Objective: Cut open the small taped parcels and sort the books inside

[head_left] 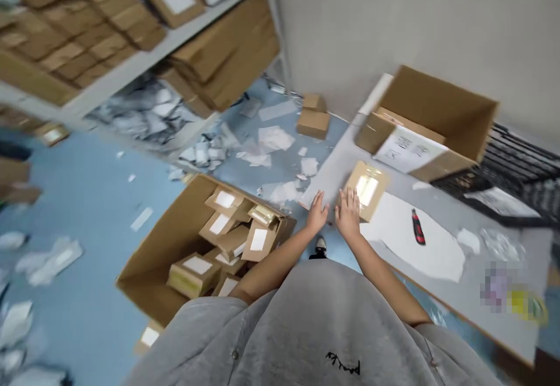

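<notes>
My right hand (349, 212) is at the near left edge of a small taped cardboard box (367, 190), its fingers stretched out and overlapping the box in view. Whether they press on it I cannot tell. The box lies on the grey table and carries a shiny white label. A short way to the left, my left hand (317, 212) is held out with nothing in it, its fingers apart. Below and left of it stands a large open carton (151, 258) on the floor, holding several small labelled boxes (217, 223).
On the table (494, 322) are a large open carton (459, 103), a black crate (525, 182), a red and black utility knife (418, 227) and white paper (402, 234). Shelves (170, 36) full of boxes rise at the left. Paper scraps (275, 139) litter the blue floor.
</notes>
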Available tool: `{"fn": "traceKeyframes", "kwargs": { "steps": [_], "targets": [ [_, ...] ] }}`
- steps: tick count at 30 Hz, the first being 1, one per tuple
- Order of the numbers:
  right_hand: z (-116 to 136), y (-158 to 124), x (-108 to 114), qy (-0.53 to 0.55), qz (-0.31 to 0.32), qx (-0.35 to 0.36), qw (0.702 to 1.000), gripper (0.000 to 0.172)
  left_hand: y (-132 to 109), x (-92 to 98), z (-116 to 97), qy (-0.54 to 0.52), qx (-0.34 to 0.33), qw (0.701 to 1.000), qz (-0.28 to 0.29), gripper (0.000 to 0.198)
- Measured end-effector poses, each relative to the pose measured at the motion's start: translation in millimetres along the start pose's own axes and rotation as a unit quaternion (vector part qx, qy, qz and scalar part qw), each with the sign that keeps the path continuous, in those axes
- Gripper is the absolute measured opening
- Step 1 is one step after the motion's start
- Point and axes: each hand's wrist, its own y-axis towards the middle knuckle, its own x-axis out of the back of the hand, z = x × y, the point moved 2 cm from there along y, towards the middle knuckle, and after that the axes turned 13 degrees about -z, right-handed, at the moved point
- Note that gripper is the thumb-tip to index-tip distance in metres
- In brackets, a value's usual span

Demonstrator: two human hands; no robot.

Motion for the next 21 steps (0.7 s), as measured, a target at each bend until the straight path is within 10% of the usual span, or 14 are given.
{"fn": "traceKeyframes", "kwargs": {
  "steps": [6, 12, 21],
  "targets": [
    [125, -10, -90, 0.120, 0.211, 0.202, 0.949, 0.056, -60, 157.0, 75, 0.046, 0.058, 0.960, -0.269, 0.051],
    [228, -96, -189, 0.187, 0.371, 0.265, 0.870, 0.052, -178, 301.5, 173, 0.102, 0.272, 0.808, -0.513, 0.047],
    [333, -231, -333, 0.126, 0.515, 0.285, 0.798, 0.050, -287, 398.0, 312, 0.086, 0.590, 0.648, -0.474, 0.055]
  ]
}}
